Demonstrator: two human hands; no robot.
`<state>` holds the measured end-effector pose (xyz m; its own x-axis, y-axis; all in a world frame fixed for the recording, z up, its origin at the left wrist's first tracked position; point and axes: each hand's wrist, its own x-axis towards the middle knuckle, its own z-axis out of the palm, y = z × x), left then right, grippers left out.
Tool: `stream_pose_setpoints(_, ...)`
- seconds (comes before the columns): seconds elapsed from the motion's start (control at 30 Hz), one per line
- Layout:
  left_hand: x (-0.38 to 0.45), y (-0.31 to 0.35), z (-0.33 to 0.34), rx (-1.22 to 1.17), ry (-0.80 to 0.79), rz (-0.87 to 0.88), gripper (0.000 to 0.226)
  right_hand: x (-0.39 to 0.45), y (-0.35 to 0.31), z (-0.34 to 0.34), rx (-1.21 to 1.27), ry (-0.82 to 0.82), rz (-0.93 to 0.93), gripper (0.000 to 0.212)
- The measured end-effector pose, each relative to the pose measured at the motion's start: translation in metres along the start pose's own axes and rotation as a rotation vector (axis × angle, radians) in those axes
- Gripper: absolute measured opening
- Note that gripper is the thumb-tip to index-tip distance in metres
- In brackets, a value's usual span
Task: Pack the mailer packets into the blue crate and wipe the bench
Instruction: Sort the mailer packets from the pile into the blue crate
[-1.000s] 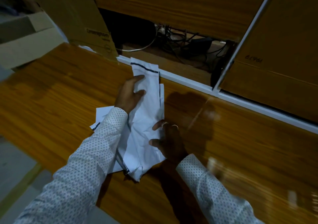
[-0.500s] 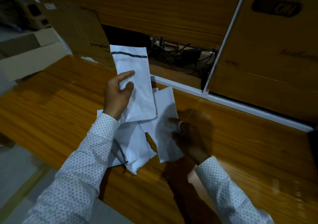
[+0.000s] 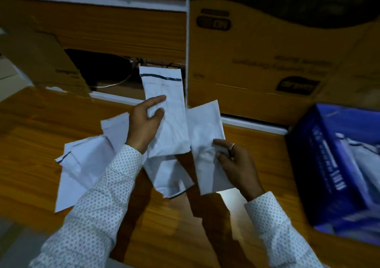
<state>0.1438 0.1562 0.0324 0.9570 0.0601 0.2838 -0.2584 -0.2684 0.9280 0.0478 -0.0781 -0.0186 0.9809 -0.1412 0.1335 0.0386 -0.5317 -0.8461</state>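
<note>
My left hand (image 3: 145,123) pinches a white mailer packet (image 3: 167,107) with a dark strip at its top and holds it upright above the wooden bench (image 3: 30,144). To its right, my right hand (image 3: 234,162) grips a second white mailer packet (image 3: 205,132) by its lower half. Several more white packets (image 3: 82,164) lie loose on the bench under my left forearm, and another (image 3: 168,177) lies between my hands. The blue crate (image 3: 320,164) stands on the bench at the right with white packets inside.
Brown cardboard boxes (image 3: 267,62) stand behind the bench, one at the back left as well. A dark opening with cables (image 3: 115,76) gapes in the rear panel. A white rail (image 3: 253,122) runs along the bench's back edge.
Both hands lifted their packets and drew them apart, the right hand now gripping its own packet off the bench. The view swung right, bringing the blue crate into sight.
</note>
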Motion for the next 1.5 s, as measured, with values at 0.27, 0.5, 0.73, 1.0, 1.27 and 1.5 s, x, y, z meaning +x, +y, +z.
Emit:
stream_pose_setpoints(0.27,-0.051,0.087,0.142,-0.123,-0.208,0.066,0.036,-0.032,0.017,-0.174,0.043,0.281,-0.062,0.038)
stream_pose_setpoints(0.5,-0.097,0.157,0.265,-0.1,-0.381,0.139,0.039,-0.043,0.059,-0.315,0.162,0.341,0.059,0.04)
stream_pose_setpoints(0.73,-0.115,0.179,0.376,0.285,-0.752,0.107,0.062,-0.044,0.113,-0.417,-0.153,0.242,0.193,0.05)
stream_pose_setpoints(1.0,-0.13,0.177,0.45,0.951,-0.986,0.013,0.047,-0.027,0.172,-0.427,-0.676,-0.27,0.374,0.054)
stream_pose_setpoints(1.27,-0.156,0.159,0.475,1.181,-0.725,0.118,0.071,-0.015,0.186,-0.422,-0.803,-0.357,0.368,0.08)
stream_pose_setpoints(1.5,-0.146,0.16,0.479,1.364,-1.207,0.092,0.095,-0.001,0.177,-0.409,-0.794,-0.716,0.44,0.114)
